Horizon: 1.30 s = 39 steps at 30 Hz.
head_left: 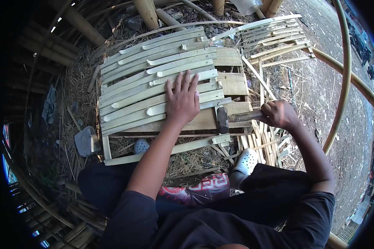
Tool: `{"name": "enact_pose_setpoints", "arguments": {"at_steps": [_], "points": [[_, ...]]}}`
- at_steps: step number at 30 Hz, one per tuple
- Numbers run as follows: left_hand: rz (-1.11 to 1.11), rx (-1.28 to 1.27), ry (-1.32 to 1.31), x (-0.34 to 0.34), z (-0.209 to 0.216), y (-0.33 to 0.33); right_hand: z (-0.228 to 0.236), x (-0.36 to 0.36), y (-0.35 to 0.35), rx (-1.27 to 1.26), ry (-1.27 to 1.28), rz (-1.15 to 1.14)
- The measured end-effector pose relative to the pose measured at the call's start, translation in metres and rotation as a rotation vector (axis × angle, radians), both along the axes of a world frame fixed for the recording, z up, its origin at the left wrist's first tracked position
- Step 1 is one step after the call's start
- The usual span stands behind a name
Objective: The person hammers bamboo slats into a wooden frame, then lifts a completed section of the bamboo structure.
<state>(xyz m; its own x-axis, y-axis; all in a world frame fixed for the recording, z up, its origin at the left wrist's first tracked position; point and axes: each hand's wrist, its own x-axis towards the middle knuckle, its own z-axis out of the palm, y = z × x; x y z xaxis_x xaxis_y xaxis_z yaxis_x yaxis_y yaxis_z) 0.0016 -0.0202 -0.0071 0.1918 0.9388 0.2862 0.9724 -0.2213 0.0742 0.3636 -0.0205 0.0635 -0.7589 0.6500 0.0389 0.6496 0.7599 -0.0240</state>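
- Head view: looking down on a panel of split-bamboo slats (160, 74), lying on a pallet-like wooden base (232, 79), with narrow gaps between most rows.
- At the near side, past a wider gap, a single bamboo strip (195, 144), meeting a short crosspiece at its left end.
- On the panel, the left hand (183, 101), laid palm down across several slats, with fingers stretched and slightly parted, gripping nothing.
- Just right of the slats, the right hand (280, 114), curled tightly around the handle of a hammer (222, 120), with the dark head close by the slat ends; cannot tell whether touching.
- Apparently midway through fixing slats down: steadying with the left, hammering with the right. Cannot make out any nails.
- Called for next, probably: a flat, steady left palm, fingers clear of the hammer head, and a square blow near a slat end.
- Farther out: loose split sticks (262, 143) and a pale clog (246, 161) at near right, a stone block (87, 141) at left, a second slatted piece (279, 49) at upper right.
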Motion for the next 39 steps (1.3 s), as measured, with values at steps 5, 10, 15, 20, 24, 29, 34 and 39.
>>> {"name": "enact_pose_setpoints", "arguments": {"at_steps": [5, 10, 15, 20, 24, 29, 34, 39], "points": [[-0.002, 0.01, 0.043, 0.001, 0.003, 0.0, 0.003, -0.017, -0.004, -0.003, 0.02, -0.037], [0.001, 0.015, 0.04, 0.004, 0.002, 0.002, -0.008, -0.011, -0.001, -0.003, 0.033, -0.098], [0.001, 0.013, 0.045, 0.004, 0.003, 0.002, -0.004, -0.015, -0.005, -0.123, -0.012, -0.17], [0.002, 0.001, 0.05, 0.003, 0.002, 0.001, 0.009, -0.014, -0.013, 0.097, 0.147, 0.123], [-0.001, 0.009, 0.056, 0.001, 0.003, 0.001, 0.014, -0.021, -0.015, 0.13, 0.265, 0.307], [-0.038, 0.028, 0.066, 0.002, 0.0, 0.004, -0.033, -0.011, -0.02, 0.009, 0.086, -0.092], [-0.044, 0.01, 0.046, 0.001, -0.001, 0.004, -0.016, -0.015, -0.028, -0.063, 0.135, 0.085], [-0.046, 0.014, 0.044, 0.004, 0.0, 0.004, -0.005, -0.027, -0.031, -0.246, 0.051, -0.189]]}}
